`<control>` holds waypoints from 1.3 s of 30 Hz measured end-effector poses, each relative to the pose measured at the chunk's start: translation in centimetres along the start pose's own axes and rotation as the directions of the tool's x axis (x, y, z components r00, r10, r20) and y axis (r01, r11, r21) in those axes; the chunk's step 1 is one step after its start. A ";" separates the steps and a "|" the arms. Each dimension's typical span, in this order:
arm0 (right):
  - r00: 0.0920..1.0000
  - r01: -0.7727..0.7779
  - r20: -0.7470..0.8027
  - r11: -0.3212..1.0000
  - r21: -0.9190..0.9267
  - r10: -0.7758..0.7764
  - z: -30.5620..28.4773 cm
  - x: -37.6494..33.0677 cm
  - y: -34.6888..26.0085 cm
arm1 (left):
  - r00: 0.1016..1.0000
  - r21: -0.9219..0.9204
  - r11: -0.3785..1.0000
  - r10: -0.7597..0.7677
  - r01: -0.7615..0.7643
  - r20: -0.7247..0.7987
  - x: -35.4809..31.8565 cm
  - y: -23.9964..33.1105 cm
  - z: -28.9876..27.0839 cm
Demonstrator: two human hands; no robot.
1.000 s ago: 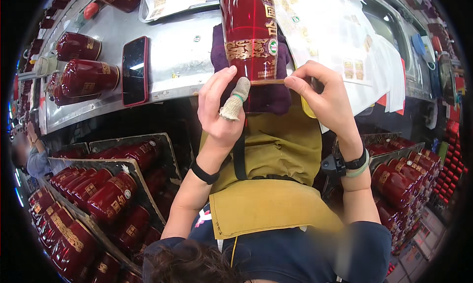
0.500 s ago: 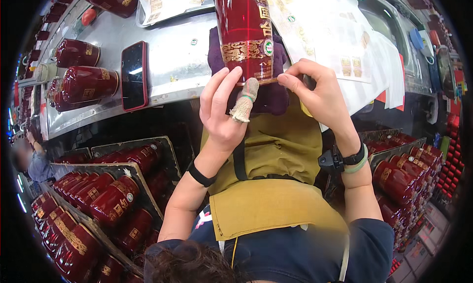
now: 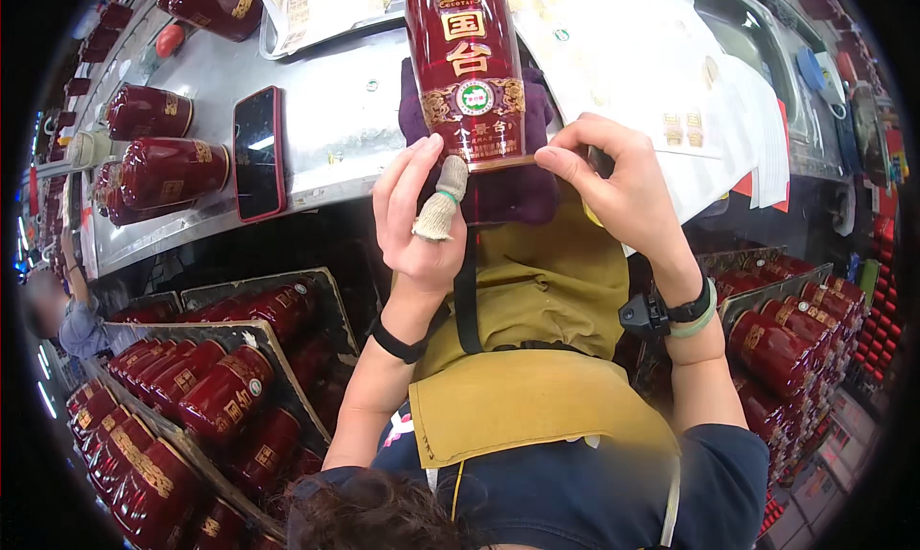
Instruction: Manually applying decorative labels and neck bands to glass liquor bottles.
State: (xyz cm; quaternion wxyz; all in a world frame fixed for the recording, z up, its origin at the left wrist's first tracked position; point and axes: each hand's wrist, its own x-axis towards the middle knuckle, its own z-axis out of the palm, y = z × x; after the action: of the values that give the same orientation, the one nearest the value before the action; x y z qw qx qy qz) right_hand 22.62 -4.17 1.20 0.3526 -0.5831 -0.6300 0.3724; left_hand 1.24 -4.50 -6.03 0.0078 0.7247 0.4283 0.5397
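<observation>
A dark red glazed bottle point(image 3: 470, 66) with gold lettering, a patterned gold band and a round green-and-white sticker point(image 3: 475, 97) lies on a folded purple cloth point(image 3: 539, 109), its base toward me. My left hand point(image 3: 418, 215) is closed against the base's left edge, fingers along the side and thumb at the bottom rim. The thumb wears a knitted finger sleeve point(image 3: 442, 200) held by a green band. At the right end of the base rim, my right hand point(image 3: 613, 171) pinches with thumb and forefinger; whether anything small is between them is hidden.
A red-edged phone point(image 3: 260, 152) and several red bottles point(image 3: 175, 172) stand left on the metal table point(image 3: 331, 119). White label sheets point(image 3: 632, 61) cover the right side. Racks of red bottles point(image 3: 225, 392) flank me below. A person point(image 3: 72, 315) is at far left.
The bottle has turned so its lettering and round sticker face up, having been at its right side. My left hand shifted slightly left with it; the right hand barely moved.
</observation>
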 end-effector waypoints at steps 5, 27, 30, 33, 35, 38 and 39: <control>0.999 0.045 -0.016 0.999 -0.024 -0.046 -0.1 0.1 0.2 | 0.998 0.078 0.996 0.053 -0.051 -0.021 0.9 1.2 0.3; 1.000 0.021 -0.012 1.000 0.017 -0.021 0.1 0.1 -0.2 | 0.999 0.069 0.997 0.018 -0.016 -0.029 0.5 0.9 0.3; 1.000 0.018 -0.014 1.000 0.011 -0.018 0.1 0.1 -0.1 | 0.997 0.103 0.993 0.059 -0.054 -0.045 1.0 1.4 0.6; 1.000 0.008 0.007 1.000 0.009 -0.008 0.2 0.2 -0.1 | 0.998 0.047 0.997 0.060 -0.059 -0.015 1.3 1.4 0.5; 1.000 -0.005 -0.010 1.000 -0.022 0.005 0.3 0.3 -0.1 | 0.993 0.017 0.994 0.110 -0.111 0.045 1.4 0.9 0.4; 0.996 0.092 -0.020 0.996 -0.012 -0.092 0.5 0.3 -0.1 | 0.991 -0.195 0.973 -0.131 0.122 -0.035 0.5 0.6 0.9; 0.998 0.063 -0.014 0.998 -0.003 -0.063 0.6 0.3 -0.2 | 0.992 -0.240 0.964 -0.127 0.117 -0.025 0.3 0.3 0.9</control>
State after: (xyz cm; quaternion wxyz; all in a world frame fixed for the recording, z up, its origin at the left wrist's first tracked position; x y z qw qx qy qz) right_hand 22.01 -3.92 1.07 0.3679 -0.5659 -0.6461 0.3564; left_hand 2.15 -4.14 -6.03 0.1193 0.6799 0.4045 0.6000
